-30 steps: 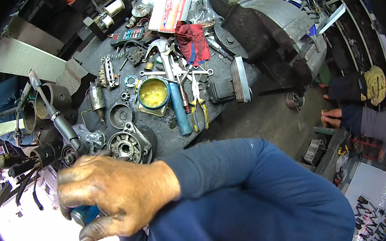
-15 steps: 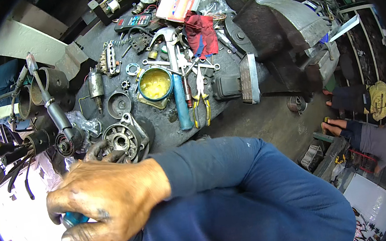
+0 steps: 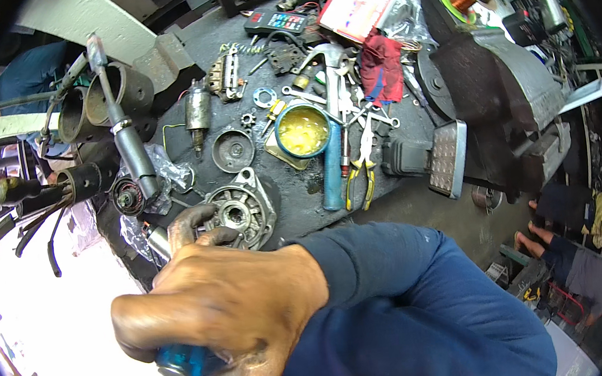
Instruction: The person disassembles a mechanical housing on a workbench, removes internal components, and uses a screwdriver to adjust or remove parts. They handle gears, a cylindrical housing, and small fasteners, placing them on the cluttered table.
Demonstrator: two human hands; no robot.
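My right hand reaches in from the right, in the foreground. Its fingers are curled round a blue translucent tool handle; the tool's working end is hidden. Beyond it, the blackened fingers of my left hand bend against the near-left rim of a round metal motor housing with a toothed centre. The rest of my left hand is hidden behind the right one. A shallow metal cap and a tin of yellow grease stand just beyond the housing.
Near the grease lie a blue-handled hammer, yellow-handled pliers, a red cloth and a small motor. A large vise stands right. Metal cylinders sit at left. Two people are at far right.
The bench scene has shifted rightward in the view. My right hand appears larger and lower, and more of the blue handle shows. Left fingers remain at the housing.
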